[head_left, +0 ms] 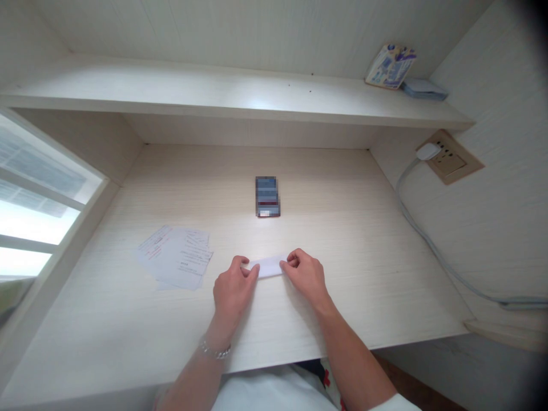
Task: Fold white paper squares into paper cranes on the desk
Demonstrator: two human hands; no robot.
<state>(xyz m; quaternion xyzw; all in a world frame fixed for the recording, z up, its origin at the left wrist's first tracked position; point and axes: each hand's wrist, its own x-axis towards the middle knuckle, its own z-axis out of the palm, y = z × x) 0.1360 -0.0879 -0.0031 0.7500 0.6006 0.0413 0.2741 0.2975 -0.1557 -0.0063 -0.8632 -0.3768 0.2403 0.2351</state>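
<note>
A narrow strip of white paper (269, 266), which looks folded, is stretched between my two hands just over the desk. My left hand (234, 288) pinches its left end, the thumb lying on the near face. At the other end, my right hand (306, 277) holds the paper between thumb and curled fingers. Left of my left hand lies a loose pile of white paper sheets (177, 257) with lines of black and red writing. Beyond the strip, a dark phone-like rectangle (268, 197) rests on the desk, its surface blurred into blocks.
The pale wooden desk (342, 228) has a raised shelf (214, 91) at the back. On that shelf stand a printed packet (390, 67) and a flat bluish pack (424, 89). A white plug (428, 151) with a grey cable (428, 240) sits in the right wall socket.
</note>
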